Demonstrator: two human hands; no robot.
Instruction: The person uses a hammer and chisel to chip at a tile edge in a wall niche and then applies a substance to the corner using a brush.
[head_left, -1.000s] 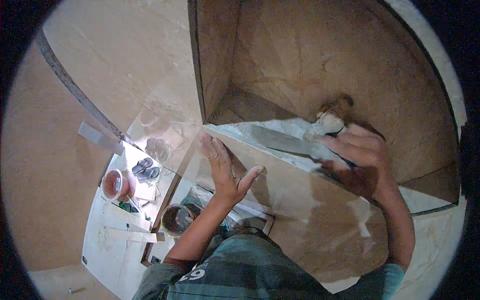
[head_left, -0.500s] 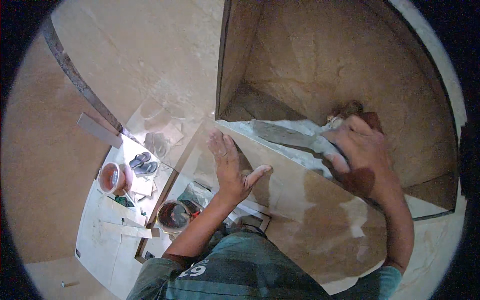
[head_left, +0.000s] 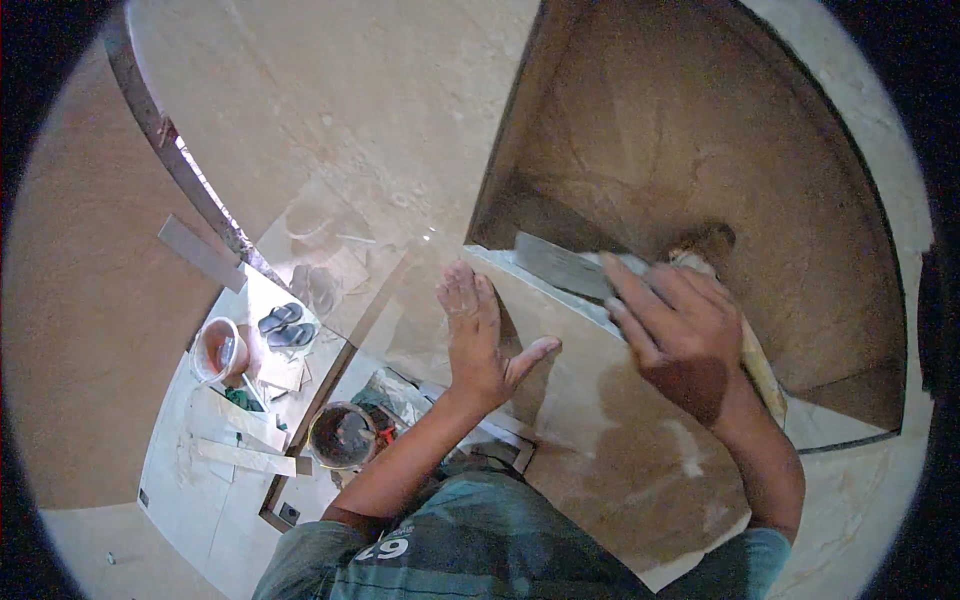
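My left hand (head_left: 482, 340) lies open with fingers spread on the beige tiled surface (head_left: 560, 390), just below a recessed brown niche (head_left: 700, 120). To its right, my right hand (head_left: 675, 330) is closed around a flat metal scraper (head_left: 555, 262), whose blade lies over the pale ledge (head_left: 525, 275) along the niche's lower edge. A brown and whitish object (head_left: 715, 242) sits just behind that hand, partly hidden and too unclear to name. A yellowish strip (head_left: 762, 370) shows beside my right wrist.
At lower left are a pinkish bucket (head_left: 215, 350), dark flip-flops (head_left: 290, 338), tile offcuts (head_left: 245, 455) and a dark bucket (head_left: 340, 436) with murky contents. A board (head_left: 200, 250) juts out left of them. A long dark edge (head_left: 160, 125) runs down the upper left.
The view has shifted, so the niche appears farther right. My right hand has moved leftward along the ledge with the scraper, uncovering the yellowish strip. My left hand stays spread on the tile.
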